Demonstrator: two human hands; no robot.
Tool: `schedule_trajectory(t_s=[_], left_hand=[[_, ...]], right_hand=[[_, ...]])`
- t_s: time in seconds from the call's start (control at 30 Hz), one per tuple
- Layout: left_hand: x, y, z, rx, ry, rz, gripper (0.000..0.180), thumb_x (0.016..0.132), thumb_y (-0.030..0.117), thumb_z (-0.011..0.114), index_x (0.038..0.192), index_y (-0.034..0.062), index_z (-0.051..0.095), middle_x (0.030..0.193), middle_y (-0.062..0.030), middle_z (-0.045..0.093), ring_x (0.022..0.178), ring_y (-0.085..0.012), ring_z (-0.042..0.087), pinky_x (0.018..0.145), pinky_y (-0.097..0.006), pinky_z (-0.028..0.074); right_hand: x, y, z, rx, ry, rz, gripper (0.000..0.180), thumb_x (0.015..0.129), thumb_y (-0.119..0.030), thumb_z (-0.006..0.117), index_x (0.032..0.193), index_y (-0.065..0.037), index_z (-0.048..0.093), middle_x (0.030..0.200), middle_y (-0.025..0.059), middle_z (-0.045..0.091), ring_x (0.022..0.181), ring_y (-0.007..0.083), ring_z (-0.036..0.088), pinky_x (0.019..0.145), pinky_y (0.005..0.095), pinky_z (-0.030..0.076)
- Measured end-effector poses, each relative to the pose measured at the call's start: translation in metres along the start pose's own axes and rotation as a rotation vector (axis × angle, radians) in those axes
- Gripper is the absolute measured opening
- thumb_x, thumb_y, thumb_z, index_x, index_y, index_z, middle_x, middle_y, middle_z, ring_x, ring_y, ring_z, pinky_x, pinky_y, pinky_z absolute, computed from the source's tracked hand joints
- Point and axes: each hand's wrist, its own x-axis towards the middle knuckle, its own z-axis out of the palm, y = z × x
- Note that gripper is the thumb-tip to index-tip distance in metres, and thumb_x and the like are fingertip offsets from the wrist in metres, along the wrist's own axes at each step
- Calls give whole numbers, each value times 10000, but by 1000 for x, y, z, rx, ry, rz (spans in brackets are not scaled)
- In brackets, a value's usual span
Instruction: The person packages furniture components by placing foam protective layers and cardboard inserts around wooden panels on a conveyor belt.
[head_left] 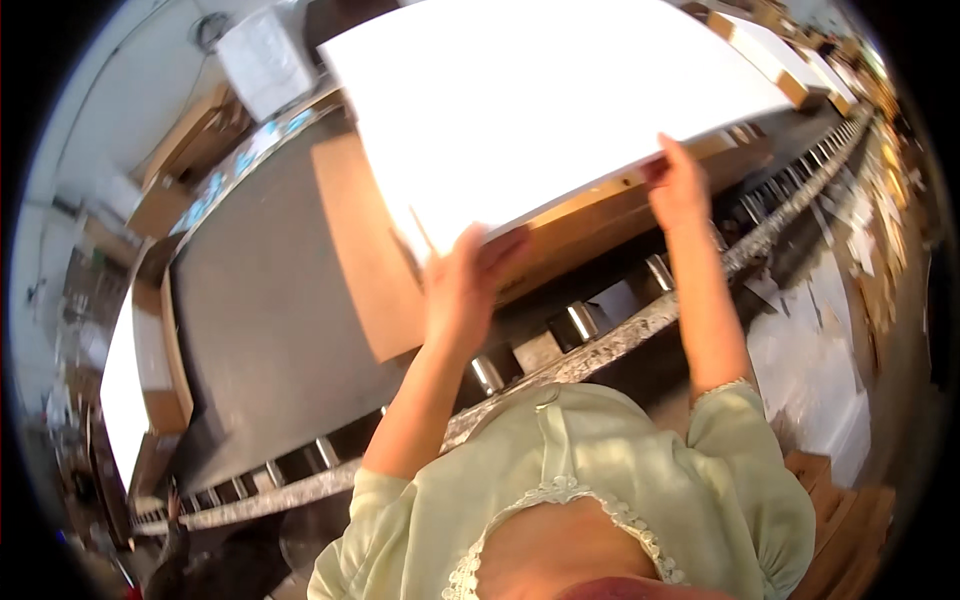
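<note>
Head view. White panel [560, 95] straight ahead of my hands, over a brown carton [585, 218]. Panel's long axis runs left to right, slanting away toward the right. My left hand [462, 290] is nearer, at the near-left corner; my right hand [681, 195] is farther along the near edge. Both touch there, unclenched; blur, so I cannot tell whether either grips. Carton's contents hidden beneath panel. Off left on the belt [270, 290]: white-topped box [153, 345], inside unseen.

The right hand [680, 190] is blurred, and the view's upper edge crops the white panel [550, 105].
</note>
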Motion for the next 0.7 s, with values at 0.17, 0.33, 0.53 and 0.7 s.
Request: schedule_trajectory(t_s=[0.17, 0.33, 0.53, 0.7], left_hand=[[25, -27, -12, 591, -183, -60, 503, 952, 344, 597, 1228, -70, 524, 1249, -218, 570, 1031, -259, 629, 892, -346, 533], [8, -24, -94, 1895, 192, 674, 480, 867, 403, 672, 1156, 21, 633, 1310, -174, 547, 1238, -372, 467, 1022, -480, 391], [-9, -33, -98, 1813, 354, 289, 526, 914, 534, 530, 1155, 70, 584, 1406, -106, 476, 1186, -353, 512, 1018, -457, 378], [-16, -26, -97, 2004, 429, 215, 527, 927, 575, 467, 1116, 93, 563, 1371, -89, 515, 1149, -324, 540, 1005, -443, 371]], right_hand=[[83, -30, -111, 44, 161, 69, 329, 875, -84, 655, 1159, 43, 550, 1161, 133, 588, 1093, 267, 557, 952, 435, 474], [141, -73, -224, -331, 188, 320, 350, 870, -207, 697, 1066, 47, 557, 1010, 185, 611, 930, 262, 612, 809, 388, 526], [148, -106, -134, -1810, 0, -403, 472, 917, -455, 614, 677, -49, 573, 526, 31, 497, 484, 152, 506, 476, 262, 416], [5, 11, 117, -1196, -1007, -121, 222, 904, -252, 637, 896, -34, 678, 657, 16, 588, 617, 86, 533, 581, 256, 461]])
